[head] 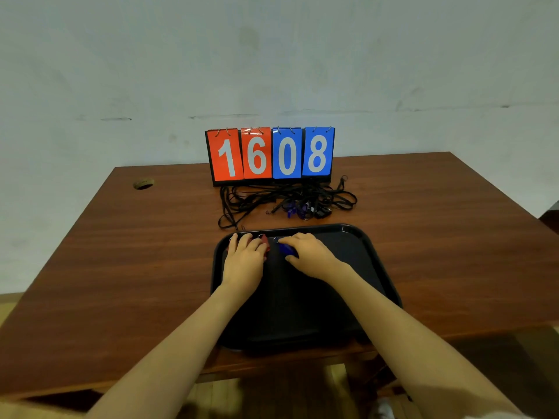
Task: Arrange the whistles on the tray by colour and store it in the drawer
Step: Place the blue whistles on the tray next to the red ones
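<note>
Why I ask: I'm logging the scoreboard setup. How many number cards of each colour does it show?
Red cards: 2
Blue cards: 2
Total: 4

The left hand (pixel 243 261) covers most of the red whistle (pixel 265 242), the right hand (pixel 311 255) part of the blue whistle (pixel 286 248).

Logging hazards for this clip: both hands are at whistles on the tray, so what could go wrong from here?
1. The black tray sits right at the table's near edge; a pull could slide it off.
2. The other whistles lie in tangled black lanyards; lifting one may drag the rest against the scoreboard.
</note>
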The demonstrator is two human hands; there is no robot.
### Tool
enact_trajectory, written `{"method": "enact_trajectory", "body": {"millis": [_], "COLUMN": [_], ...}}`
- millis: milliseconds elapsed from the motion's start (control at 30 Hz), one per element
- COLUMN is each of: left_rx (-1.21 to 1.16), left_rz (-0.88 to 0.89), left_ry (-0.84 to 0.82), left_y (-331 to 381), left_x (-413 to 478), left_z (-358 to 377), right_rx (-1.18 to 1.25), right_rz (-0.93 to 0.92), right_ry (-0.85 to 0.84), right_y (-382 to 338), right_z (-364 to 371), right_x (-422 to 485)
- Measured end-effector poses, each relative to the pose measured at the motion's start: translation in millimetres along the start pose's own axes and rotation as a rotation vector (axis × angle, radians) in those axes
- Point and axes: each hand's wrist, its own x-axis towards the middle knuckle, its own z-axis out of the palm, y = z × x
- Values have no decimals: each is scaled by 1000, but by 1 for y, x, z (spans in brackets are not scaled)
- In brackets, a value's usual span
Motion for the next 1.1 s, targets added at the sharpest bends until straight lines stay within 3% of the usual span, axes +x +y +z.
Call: {"method": "enact_trajectory", "body": {"millis": [467,700,867,1000,1100], "left_rx": [21,-47,-155,-200,-211], "left_rz": [-12,81,-5,-34,-83], "left_ry": [-20,179,-81,-204,-259], "left_y": [0,5,19,21,21], "left_x": [3,17,65,101,123], "left_z": [-6,-5,-31,-27,-16], "right_rx": [-77,65,101,-67,-232], "right_rz": [31,56,136,128,94], "right_ry": [78,276,268,111,104], "right_y": [-10,7,29,41,48], "right_z": [9,-13,-41,-42,-38], "right_x": [8,5,33,60,71]}}
